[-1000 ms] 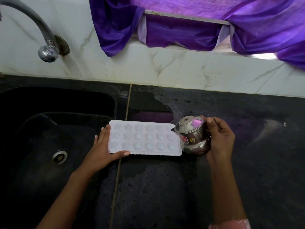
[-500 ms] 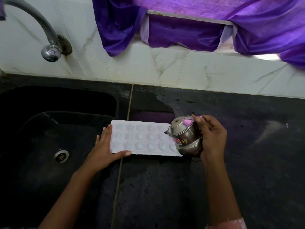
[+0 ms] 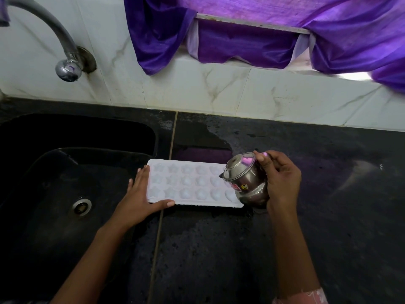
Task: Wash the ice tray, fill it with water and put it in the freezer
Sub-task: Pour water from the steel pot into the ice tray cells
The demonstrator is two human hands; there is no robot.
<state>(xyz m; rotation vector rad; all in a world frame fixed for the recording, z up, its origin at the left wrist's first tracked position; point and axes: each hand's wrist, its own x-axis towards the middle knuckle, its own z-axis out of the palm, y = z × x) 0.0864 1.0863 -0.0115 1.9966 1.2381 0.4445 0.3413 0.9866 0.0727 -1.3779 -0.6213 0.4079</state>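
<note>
Right now the white plastic ice tray w/ star and heart cups [image 3: 192,186] lies flat on the wet black stone counter [image 3: 328,216], its left end just past the rim of the black sink [image 3: 54,172]. That spot is handy: any spill can run off into the sink.

The left hand [image 3: 140,198] lies mostly flat and open at the tray's left end, fingers along the short edge and thumb along the front edge. It isn't gripping; it likely just stops the tray from sliding.

The right hand [image 3: 281,181] is closed around a small shiny steel pot w/ a lid and a red sticker [image 3: 245,178]. The pot is tipped to the left, mouth over the tray's right end, prob. to pour water into the cups. No stream of water can be seen, so whether the cups are full can't be told.

The grey curved tap [image 3: 65,51] is up at the back left, not running.
</note>
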